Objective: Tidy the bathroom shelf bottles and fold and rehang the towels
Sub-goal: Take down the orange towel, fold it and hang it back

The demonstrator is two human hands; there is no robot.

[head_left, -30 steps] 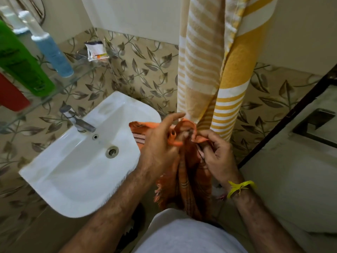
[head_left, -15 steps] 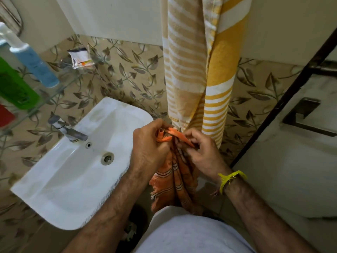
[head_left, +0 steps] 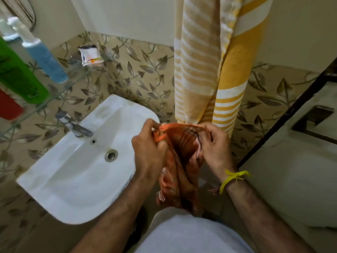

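An orange striped towel (head_left: 182,161) with fringed ends hangs bunched between both hands, just right of the sink. My left hand (head_left: 148,148) grips its top edge at the left. My right hand (head_left: 212,145) pinches the top edge at the right, a yellow thread around that wrist. A yellow and white striped towel (head_left: 209,61) hangs from above against the wall, right behind my hands. On the glass shelf (head_left: 54,95) at the left stand a blue bottle (head_left: 45,59) with a white top, a green bottle (head_left: 18,77) and a red container (head_left: 9,105).
A white sink (head_left: 76,172) with a grey tap (head_left: 76,126) is below the shelf. A small white packet (head_left: 90,55) lies at the shelf's far end. A dark-framed door (head_left: 291,110) closes off the right side. Leaf-patterned tiles cover the lower wall.
My hands have drawn apart along the orange towel's top edge, spreading it open between them. The view has shifted slightly to the left, showing more of the shelf bottles.
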